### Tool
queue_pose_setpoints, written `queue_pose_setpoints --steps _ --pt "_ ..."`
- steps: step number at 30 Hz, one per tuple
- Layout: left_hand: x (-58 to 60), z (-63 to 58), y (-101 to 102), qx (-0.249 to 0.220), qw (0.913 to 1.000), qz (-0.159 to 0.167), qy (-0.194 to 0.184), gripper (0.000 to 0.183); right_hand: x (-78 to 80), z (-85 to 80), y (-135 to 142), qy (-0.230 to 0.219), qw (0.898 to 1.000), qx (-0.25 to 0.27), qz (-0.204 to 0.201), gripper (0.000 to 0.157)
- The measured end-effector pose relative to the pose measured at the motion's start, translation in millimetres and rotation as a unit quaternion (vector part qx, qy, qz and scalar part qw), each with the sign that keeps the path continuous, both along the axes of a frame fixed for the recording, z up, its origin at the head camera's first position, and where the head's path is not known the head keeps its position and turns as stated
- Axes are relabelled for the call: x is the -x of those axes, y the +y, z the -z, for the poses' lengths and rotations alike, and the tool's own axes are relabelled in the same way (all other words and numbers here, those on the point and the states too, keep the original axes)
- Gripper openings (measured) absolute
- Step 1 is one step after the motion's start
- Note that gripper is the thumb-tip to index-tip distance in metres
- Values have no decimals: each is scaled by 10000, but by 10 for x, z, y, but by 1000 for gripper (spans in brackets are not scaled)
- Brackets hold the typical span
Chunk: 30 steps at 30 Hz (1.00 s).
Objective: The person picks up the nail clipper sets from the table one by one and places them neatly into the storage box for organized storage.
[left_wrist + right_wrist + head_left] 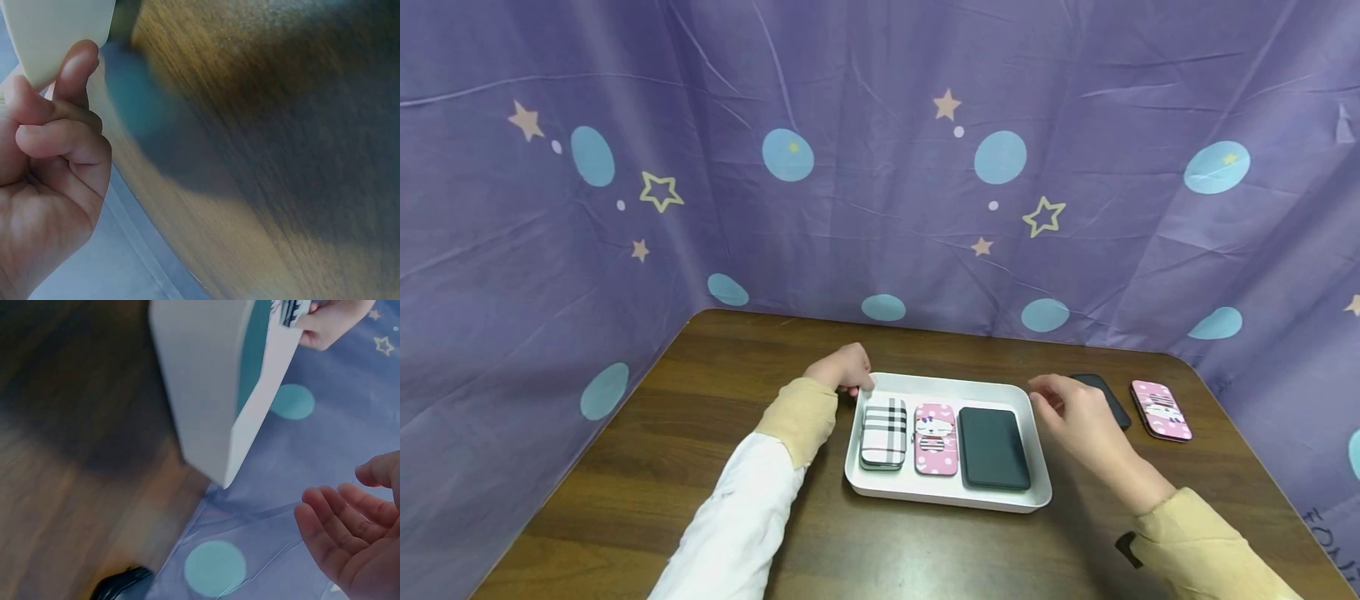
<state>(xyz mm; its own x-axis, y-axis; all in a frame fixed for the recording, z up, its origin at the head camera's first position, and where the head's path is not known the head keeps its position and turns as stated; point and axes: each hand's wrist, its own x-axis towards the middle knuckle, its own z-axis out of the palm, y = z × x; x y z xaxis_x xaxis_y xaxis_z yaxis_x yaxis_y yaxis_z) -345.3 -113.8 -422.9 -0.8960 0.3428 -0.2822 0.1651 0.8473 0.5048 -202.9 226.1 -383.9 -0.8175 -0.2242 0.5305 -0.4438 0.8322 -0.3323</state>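
Observation:
My left hand [844, 367] pinches the back left corner of a white tray [943, 498]; in the left wrist view its thumb and fingers [76, 69] are at the tray's corner. Inside the tray lie a black-and-white plaid case [883, 433], a pink case with a cartoon animal [936, 440] and a dark flat rectangular case [994, 448], side by side. My right hand [1078, 417] hovers by the back right corner, its fingers loosely bent. The right wrist view shows that hand [353, 534] apart from the tray [200, 381], holding nothing.
Right of the tray, a dark flat case [1105, 396] lies partly behind my right hand. Beside it is another pink patterned case [1161, 410]. They lie on a brown wooden table [700, 417], with a purple curtain [880, 208] around its back and sides.

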Motion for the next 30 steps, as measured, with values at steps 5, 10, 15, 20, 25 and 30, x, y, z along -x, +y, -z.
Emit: queue_pose_setpoints --steps 5,10,15,20,25,30 --pt "1 5 -2 37 10000 26 -19 36 19 63 105 196 9997 -98 107 13" --pt "-6 7 -6 29 10000 25 -44 35 60 116 202 434 9987 -157 208 14" --pt "-8 11 -12 34 10000 42 -52 35 111 157 292 488 9982 -201 290 19" --pt "-17 12 -13 9 10000 61 5 36 168 182 376 296 9982 -320 407 28" --pt "-21 -9 -11 44 9999 92 -6 37 224 195 455 111 9978 -364 536 34" --pt "-32 -20 -10 47 9999 93 9 36 283 209 533 -24 9970 -391 672 36"
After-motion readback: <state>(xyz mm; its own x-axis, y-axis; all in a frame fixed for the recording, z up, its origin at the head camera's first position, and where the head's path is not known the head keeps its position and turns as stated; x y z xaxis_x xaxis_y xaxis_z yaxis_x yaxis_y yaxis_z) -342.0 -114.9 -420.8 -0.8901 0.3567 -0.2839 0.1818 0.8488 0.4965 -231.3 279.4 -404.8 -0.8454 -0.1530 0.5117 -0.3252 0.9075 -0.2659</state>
